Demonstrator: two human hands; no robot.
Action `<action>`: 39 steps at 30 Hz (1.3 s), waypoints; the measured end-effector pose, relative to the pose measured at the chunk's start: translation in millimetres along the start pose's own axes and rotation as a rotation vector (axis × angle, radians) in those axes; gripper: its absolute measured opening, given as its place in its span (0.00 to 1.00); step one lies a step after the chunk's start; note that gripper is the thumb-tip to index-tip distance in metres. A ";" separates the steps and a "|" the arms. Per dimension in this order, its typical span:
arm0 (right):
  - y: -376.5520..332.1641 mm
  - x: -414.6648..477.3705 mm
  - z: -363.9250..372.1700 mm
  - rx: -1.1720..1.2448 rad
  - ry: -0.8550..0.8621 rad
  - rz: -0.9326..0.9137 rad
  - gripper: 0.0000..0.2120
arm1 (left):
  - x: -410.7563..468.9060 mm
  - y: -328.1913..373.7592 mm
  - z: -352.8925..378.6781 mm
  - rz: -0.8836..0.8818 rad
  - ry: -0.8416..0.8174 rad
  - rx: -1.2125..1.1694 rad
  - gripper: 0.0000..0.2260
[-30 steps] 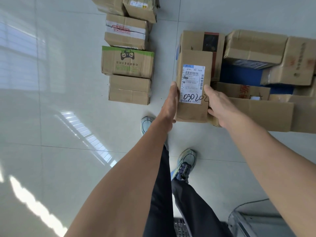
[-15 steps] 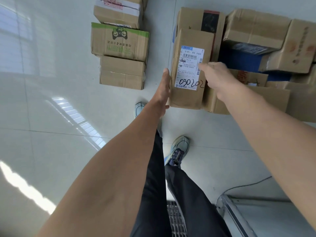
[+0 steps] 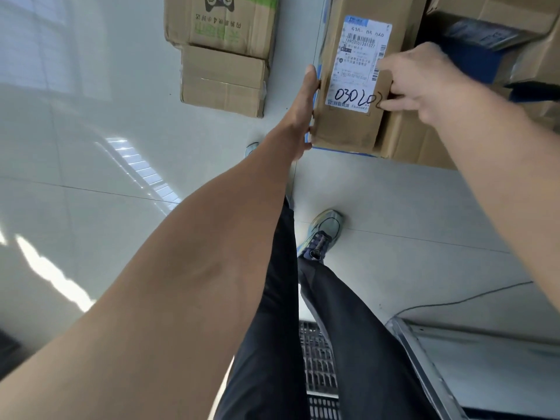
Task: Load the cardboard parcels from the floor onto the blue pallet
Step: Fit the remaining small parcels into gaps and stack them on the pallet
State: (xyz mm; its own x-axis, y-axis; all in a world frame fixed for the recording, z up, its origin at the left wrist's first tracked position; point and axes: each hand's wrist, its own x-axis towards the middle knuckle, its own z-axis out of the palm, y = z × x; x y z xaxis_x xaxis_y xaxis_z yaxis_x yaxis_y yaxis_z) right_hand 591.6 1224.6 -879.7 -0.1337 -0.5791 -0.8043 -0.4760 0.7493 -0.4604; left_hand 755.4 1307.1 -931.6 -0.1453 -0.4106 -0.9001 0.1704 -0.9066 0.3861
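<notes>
Pressing flat left hand (image 3: 303,116) and curled right hand (image 3: 424,83) against the labelled parcel (image 3: 348,122), squeezing (probably to seat it squarely) onto the blue pallet (image 3: 466,60).

parcel (image 3: 348,128): labelled, clasped between both hands
left hand (image 3: 303,116): flat on its left side
right hand (image 3: 424,83): on its right edge

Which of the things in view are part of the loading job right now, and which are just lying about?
Part of the job:
- tall brown cardboard parcel with white shipping label, between left hand and right hand
- blue plastic pallet
- green-printed cardboard box and plain brown cardboard box on the floor

Lying about:
- thin black cable
- grey metal frame
- dark floor grate
</notes>
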 end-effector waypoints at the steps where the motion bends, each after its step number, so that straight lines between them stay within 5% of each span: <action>1: -0.3 -0.4 -0.6 0.019 -0.009 0.004 0.19 | 0.6 0.2 -1.0 0.010 -0.002 0.004 0.32; 21: 4.1 1.2 -1.5 -0.001 -0.027 0.005 0.22 | -4.7 -7.6 -4.2 0.048 -0.025 0.030 0.32; 33: -6.3 -11.5 -0.3 -0.098 0.136 -0.063 0.15 | -9.9 -6.1 -8.9 0.048 0.030 0.012 0.36; 39: -29.0 -74.2 -5.0 0.005 0.119 -0.183 0.23 | -69.0 30.2 -11.3 0.132 0.082 -0.052 0.38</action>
State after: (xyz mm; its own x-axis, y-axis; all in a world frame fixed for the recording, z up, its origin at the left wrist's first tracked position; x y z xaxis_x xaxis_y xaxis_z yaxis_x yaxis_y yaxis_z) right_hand 611.1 1244.2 -804.8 -0.1469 -0.7392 -0.6572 -0.4975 0.6295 -0.5968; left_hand 781.6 1309.1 -860.1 -0.0387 -0.5143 -0.8567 0.2336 -0.8383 0.4927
